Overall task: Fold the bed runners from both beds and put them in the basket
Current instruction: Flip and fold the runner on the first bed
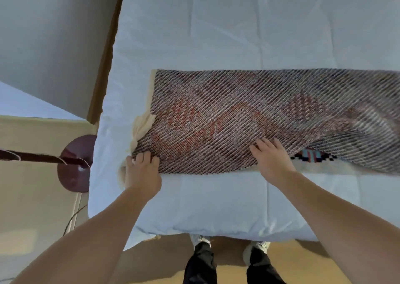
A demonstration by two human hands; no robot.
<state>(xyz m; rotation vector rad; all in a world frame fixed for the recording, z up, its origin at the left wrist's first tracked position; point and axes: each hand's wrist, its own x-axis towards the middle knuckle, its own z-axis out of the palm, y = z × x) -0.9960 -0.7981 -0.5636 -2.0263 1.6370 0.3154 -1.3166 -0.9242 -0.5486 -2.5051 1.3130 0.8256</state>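
Your two bare forearms come in from the bottom corners, nearest the lens; between them, your dark trouser legs (200, 262) and pale shoes (256, 249) stand at the foot of the bed.

Your left hand (142, 173) sits at the runner's near left corner. Fingers curled over the woven edge, knuckles up, tips pressed into the cloth; whether the thumb pinches underneath, you cannot tell from here. Just left of those fingers a cream lining (141, 125) bunches out from under the weave.

Your right hand (271, 158) lies palm down on the runner's near edge, fingers slightly spread and nearly flat, tips on the fabric. No closed grip visible.

The bed runner (249, 114) lies across the white duvet (216, 34), reverse side up: brown diagonal weave with faint red patches. It spreads ahead of both sets of fingers and runs off to the right. Just right of your right fingers the edge lifts and blurs, showing a patterned blue and black face (310, 156) beneath.

Well left of your left fingers, beside the bed, a dark red round lamp base (74, 164) sits on tan floor.
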